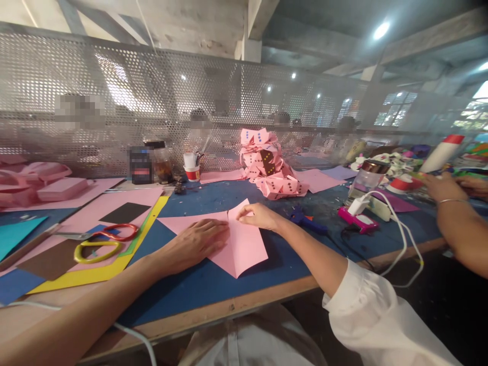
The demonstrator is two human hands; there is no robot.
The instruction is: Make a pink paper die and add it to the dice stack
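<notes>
A creased sheet of pink paper (244, 244) lies on the blue tabletop in front of me, its right part lifted a little along the fold. My left hand (202, 238) rests flat on the paper's left part, fingers stretched toward the crease. At the upper right edge of the sheet, my right hand (260, 217) pinches the paper between thumb and fingers. Behind the sheet stands a pile of folded pink paper pieces (267, 165) with dark dots. Scissors with red and yellow handles (97, 250) lie on coloured sheets at the left.
A blue glue gun (308, 222) and a magenta power socket (357, 220) with white cables lie at the right. A paper cup (191, 172) and a jar (163, 165) stand at the back. Another person's hands (444, 189) are at the far right.
</notes>
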